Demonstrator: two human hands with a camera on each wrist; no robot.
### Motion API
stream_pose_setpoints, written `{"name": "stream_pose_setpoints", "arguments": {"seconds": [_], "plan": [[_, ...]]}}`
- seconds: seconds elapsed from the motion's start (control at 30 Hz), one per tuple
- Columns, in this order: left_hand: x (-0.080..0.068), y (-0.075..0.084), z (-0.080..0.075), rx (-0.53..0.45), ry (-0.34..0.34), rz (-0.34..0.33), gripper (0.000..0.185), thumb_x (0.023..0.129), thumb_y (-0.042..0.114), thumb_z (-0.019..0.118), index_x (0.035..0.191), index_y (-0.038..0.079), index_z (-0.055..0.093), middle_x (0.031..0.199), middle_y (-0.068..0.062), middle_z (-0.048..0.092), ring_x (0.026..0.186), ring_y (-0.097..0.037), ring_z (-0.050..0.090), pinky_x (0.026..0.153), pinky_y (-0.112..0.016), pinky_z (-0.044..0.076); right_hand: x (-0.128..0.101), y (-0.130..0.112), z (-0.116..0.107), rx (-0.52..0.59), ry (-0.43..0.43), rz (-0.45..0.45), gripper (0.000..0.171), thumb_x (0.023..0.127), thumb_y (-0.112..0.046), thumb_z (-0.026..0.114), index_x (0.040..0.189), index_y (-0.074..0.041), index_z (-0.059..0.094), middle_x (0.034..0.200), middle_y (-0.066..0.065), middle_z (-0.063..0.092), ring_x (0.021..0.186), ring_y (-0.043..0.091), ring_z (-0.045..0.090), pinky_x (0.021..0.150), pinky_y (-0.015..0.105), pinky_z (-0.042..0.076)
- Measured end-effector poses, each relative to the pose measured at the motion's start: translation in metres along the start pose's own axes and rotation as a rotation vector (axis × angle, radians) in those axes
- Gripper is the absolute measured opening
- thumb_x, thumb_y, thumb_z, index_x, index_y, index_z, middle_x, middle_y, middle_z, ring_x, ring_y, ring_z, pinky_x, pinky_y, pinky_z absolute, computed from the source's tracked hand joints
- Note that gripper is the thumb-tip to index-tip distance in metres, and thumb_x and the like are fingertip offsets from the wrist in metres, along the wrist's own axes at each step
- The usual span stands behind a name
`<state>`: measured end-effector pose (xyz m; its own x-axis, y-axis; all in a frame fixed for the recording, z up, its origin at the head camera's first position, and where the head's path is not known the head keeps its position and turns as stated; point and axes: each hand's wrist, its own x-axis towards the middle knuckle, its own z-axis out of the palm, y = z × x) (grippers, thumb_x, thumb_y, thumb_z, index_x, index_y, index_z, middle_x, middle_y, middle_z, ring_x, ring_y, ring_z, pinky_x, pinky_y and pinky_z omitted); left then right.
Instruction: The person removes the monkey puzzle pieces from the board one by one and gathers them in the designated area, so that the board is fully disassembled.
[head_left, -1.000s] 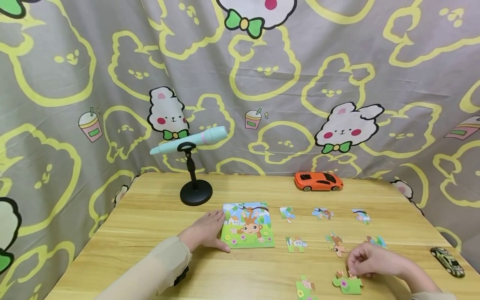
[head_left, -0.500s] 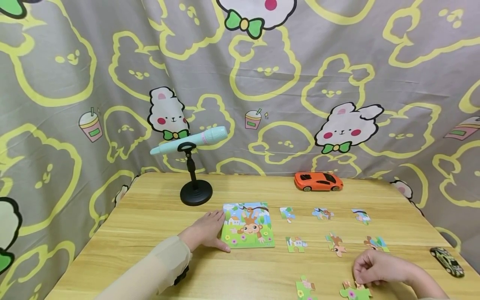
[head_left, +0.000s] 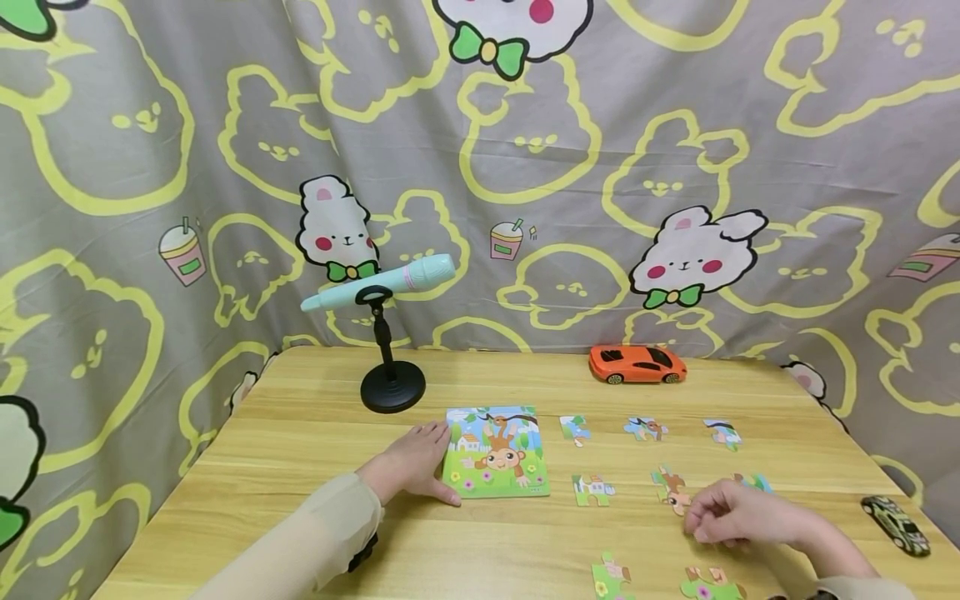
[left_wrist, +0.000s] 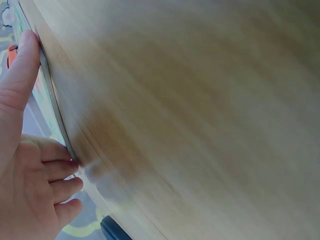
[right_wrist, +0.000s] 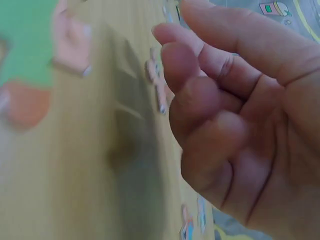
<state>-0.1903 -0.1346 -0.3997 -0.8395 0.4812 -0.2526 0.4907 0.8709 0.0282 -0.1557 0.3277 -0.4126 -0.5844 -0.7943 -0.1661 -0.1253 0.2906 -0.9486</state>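
My left hand rests against the left and near edges of a square monkey picture board, thumb along the near side. In the left wrist view the thumb and fingers touch the board's rim. My right hand hovers over the table at the right, fingers loosely curled with nothing between them. Just below it lies a green puzzle piece with a pink flower. A monkey-face piece is beside its fingertips, and another piece is partly hidden behind the hand.
Other puzzle pieces lie spaced in rows: a house piece, a branch piece, and a flower piece at the near edge. An orange toy car, a camouflage toy car and a microphone on a stand stand around.
The green flower piece has shifted slightly right and nearer. My right hand has let go of it and moved up and away. The left hand and board have stayed put.
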Motion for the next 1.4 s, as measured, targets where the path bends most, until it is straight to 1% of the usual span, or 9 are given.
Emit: {"name": "stream_pose_setpoints", "arguments": {"seconds": [0.17,0.3,0.4,0.53,0.7,0.83,1.07,1.23,1.4], "plan": [[0.001,-0.001,0.001,0.002,0.001,0.000,0.108,0.069,0.069,0.061,0.140,-0.006,0.030,0.146,-0.020,0.027,0.133,-0.032,0.026,0.107,-0.042,0.022,0.020,-0.011,-0.002,-0.049,0.017,-0.016,0.015,0.090,0.001,0.052,0.099,0.010,0.060,0.070,-0.008,0.057,0.054,-0.001,0.044,0.038,0.021,0.034],[0.001,-0.001,0.001,-0.001,-0.005,-0.004,0.107,0.069,0.068,0.061,0.140,-0.006,0.030,0.146,-0.020,0.027,0.133,-0.032,0.025,0.107,-0.042,0.022,0.041,-0.022,-0.002,-0.097,0.064,0.007,0.020,0.090,-0.003,0.055,0.105,0.010,0.058,0.073,-0.001,0.058,0.055,0.004,0.047,0.042,0.022,0.041],[0.000,0.000,0.000,0.000,-0.008,-0.006,0.108,0.069,0.068,0.061,0.141,-0.006,0.029,0.146,-0.019,0.027,0.133,-0.031,0.025,0.107,-0.042,0.021,0.060,-0.029,-0.001,-0.175,0.099,-0.011,0.023,0.091,-0.006,0.056,0.109,0.009,0.056,0.077,0.002,0.056,0.059,0.005,0.047,0.048,0.023,0.043],[0.001,0.001,0.000,0.004,-0.006,-0.008,0.108,0.069,0.069,0.060,0.141,-0.005,0.029,0.146,-0.019,0.027,0.133,-0.031,0.025,0.107,-0.042,0.021,0.086,-0.037,0.005,-0.296,0.146,-0.074,0.023,0.090,-0.007,0.058,0.109,0.007,0.057,0.080,0.003,0.055,0.066,0.007,0.047,0.056,0.025,0.044],[-0.001,0.002,-0.001,-0.010,-0.003,-0.009,0.107,0.069,0.068,0.062,0.140,-0.006,0.030,0.146,-0.019,0.027,0.133,-0.031,0.025,0.107,-0.042,0.021,0.115,-0.047,0.016,-0.369,0.215,-0.047,0.023,0.087,-0.010,0.063,0.107,0.001,0.060,0.082,0.002,0.057,0.071,0.014,0.053,0.061,0.027,0.047],[-0.002,0.003,-0.002,-0.004,-0.004,0.000,0.106,0.070,0.067,0.062,0.140,-0.007,0.031,0.145,-0.020,0.027,0.133,-0.032,0.026,0.107,-0.042,0.021,0.134,-0.050,0.025,-0.423,0.225,-0.031,0.023,0.086,-0.010,0.064,0.107,-0.002,0.062,0.082,0.000,0.057,0.071,0.015,0.054,0.059,0.028,0.048],[0.000,0.000,0.001,-0.004,-0.004,-0.006,0.108,0.069,0.068,0.061,0.141,-0.006,0.029,0.146,-0.019,0.026,0.133,-0.031,0.025,0.108,-0.042,0.020,0.159,-0.049,0.039,-0.426,0.176,-0.051,0.023,0.086,-0.007,0.064,0.108,-0.003,0.059,0.081,0.000,0.056,0.064,0.011,0.052,0.056,0.026,0.045],[0.001,0.000,0.002,-0.004,-0.002,-0.007,0.108,0.069,0.069,0.061,0.141,-0.006,0.029,0.146,-0.019,0.026,0.133,-0.032,0.025,0.108,-0.042,0.021,0.172,-0.049,0.047,-0.424,0.201,-0.041,0.031,0.084,-0.010,0.068,0.112,-0.003,0.058,0.086,0.003,0.055,0.067,0.014,0.052,0.056,0.026,0.044],[0.001,-0.001,0.002,-0.009,-0.002,-0.009,0.108,0.069,0.069,0.061,0.141,-0.005,0.029,0.146,-0.019,0.026,0.133,-0.031,0.025,0.108,-0.042,0.021,0.183,-0.047,0.052,-0.468,0.211,-0.028,0.038,0.083,-0.009,0.069,0.118,0.000,0.057,0.086,0.004,0.054,0.063,0.011,0.045,0.053,0.024,0.040]]}}
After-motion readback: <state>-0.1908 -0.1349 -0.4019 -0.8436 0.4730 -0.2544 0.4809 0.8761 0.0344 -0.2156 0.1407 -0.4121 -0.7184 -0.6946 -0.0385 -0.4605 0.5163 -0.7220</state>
